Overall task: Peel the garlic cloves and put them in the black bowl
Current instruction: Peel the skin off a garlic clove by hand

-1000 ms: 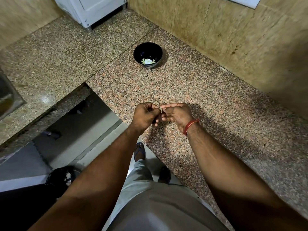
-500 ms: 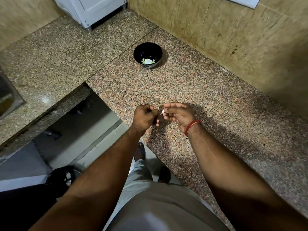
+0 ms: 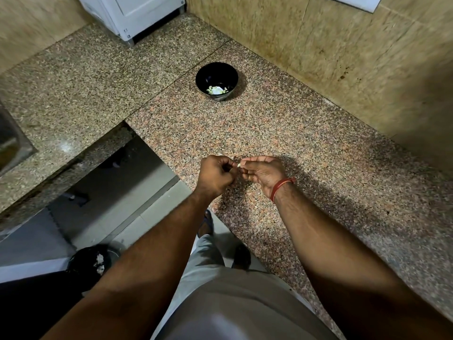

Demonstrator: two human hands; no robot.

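Observation:
A small pale garlic clove (image 3: 238,165) sits pinched at the fingertips of my right hand (image 3: 263,171), which wears a red thread on the wrist. My left hand (image 3: 215,174) is curled into a fist just left of it, fingertips close to the clove; whether it holds a bit of skin is hidden. Both hands hover over the near edge of the speckled granite counter (image 3: 306,143). The black bowl (image 3: 217,81) stands farther back on the counter, with several peeled cloves (image 3: 217,90) at its bottom.
A tiled wall (image 3: 343,45) borders the counter at the right and back. A white appliance (image 3: 137,13) stands at the far corner. A steel sink (image 3: 12,143) edge shows at the left. Below the counter gap lie the floor and a dark bin (image 3: 89,263).
My hands have drawn slightly apart, the left pulling left away from the clove that stays pinched in the right fingertips. The bowl has not moved.

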